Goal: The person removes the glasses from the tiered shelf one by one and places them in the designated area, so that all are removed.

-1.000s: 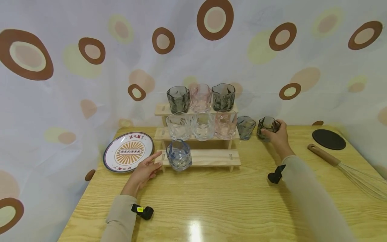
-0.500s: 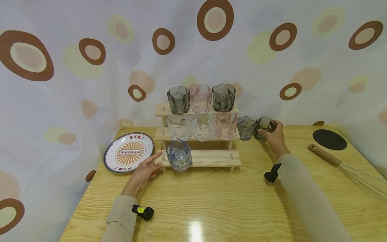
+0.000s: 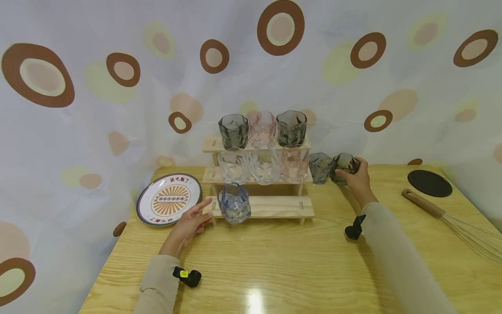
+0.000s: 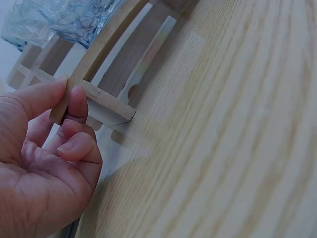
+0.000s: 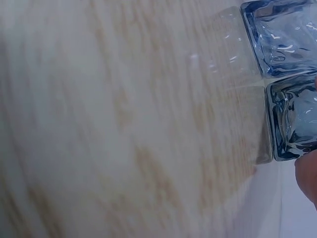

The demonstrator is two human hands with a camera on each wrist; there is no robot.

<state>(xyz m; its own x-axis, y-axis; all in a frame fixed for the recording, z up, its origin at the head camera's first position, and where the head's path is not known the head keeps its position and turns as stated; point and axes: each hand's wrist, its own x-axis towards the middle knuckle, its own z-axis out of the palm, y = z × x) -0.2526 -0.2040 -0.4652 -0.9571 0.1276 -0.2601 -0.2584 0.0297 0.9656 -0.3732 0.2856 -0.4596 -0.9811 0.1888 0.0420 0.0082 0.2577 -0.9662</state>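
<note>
In the head view my left hand (image 3: 190,224) pinches the left end of the wooden tiered rack's lowest shelf (image 3: 278,206); the left wrist view shows thumb and finger on the shelf edge (image 4: 94,59). My right hand (image 3: 358,179) holds a dark grey glass (image 3: 343,168) round its side, on the table right of the rack. A blue-grey glass (image 3: 320,168) stands right beside it, and in the right wrist view the grey glass (image 5: 294,116) and the bluish glass (image 5: 285,39) sit side by side. A blue-tinted glass (image 3: 234,204) stands on the lowest shelf near my left hand.
Clear and pink glasses (image 3: 266,165) line the middle shelf. On the top shelf, a pink glass (image 3: 262,130) stands between two grey ones. A patterned plate (image 3: 169,199) lies at the left. A whisk (image 3: 427,205) and a black round mat (image 3: 429,183) lie at the right.
My right hand has moved the dark grey glass left, close against the blue-grey glass. The left hand keeps its grip on the shelf end.
</note>
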